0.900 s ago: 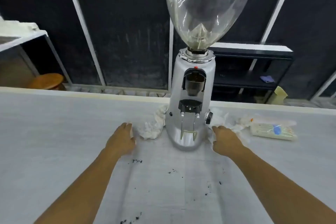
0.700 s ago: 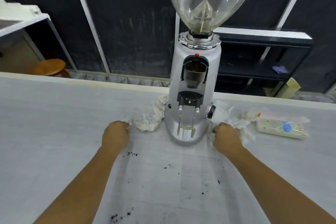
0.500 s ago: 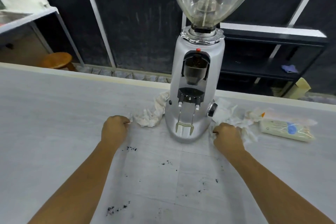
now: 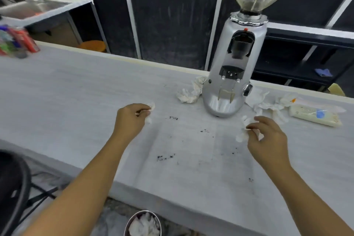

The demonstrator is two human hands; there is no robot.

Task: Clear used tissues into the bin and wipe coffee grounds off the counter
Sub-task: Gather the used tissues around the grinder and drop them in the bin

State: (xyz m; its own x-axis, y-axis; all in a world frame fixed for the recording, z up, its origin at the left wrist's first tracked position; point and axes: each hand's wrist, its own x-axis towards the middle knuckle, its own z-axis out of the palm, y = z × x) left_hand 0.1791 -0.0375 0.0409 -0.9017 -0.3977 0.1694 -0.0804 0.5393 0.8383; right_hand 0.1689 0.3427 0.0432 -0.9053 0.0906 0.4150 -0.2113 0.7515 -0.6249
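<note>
Head view looks down on a pale bench (image 4: 57, 90) with a silver coffee grinder (image 4: 231, 74) standing at the far side. The left hand (image 4: 130, 119) has its fingers (image 4: 142, 112) pinched shut on a small tissue scrap (image 4: 150, 110); the right hand (image 4: 266, 136) grips another crumpled tissue (image 4: 243, 130) between thumb and fingertips. More used tissues wait on the bench: a wad (image 4: 188, 92) touching the grinder's left side and a looser heap (image 4: 268, 103) to its right, next to a flat wipes pack (image 4: 314, 115). Dark coffee grounds (image 4: 165, 157) lie scattered on the bench between the two hands. The bin (image 4: 142, 222), a round metal one already holding white tissue, stands on the floor just below the near edge of the bench.

The step in hand looks like carrying both scraps to the bin. To do it well, keep each pinch firm so nothing drops, lift the tissues clear instead of dragging them through the grounds, and bring the hands back over the near edge until they are squarely above the bin opening before letting go. The wads by the grinder would then follow, leaving the grounds for wiping.
</note>
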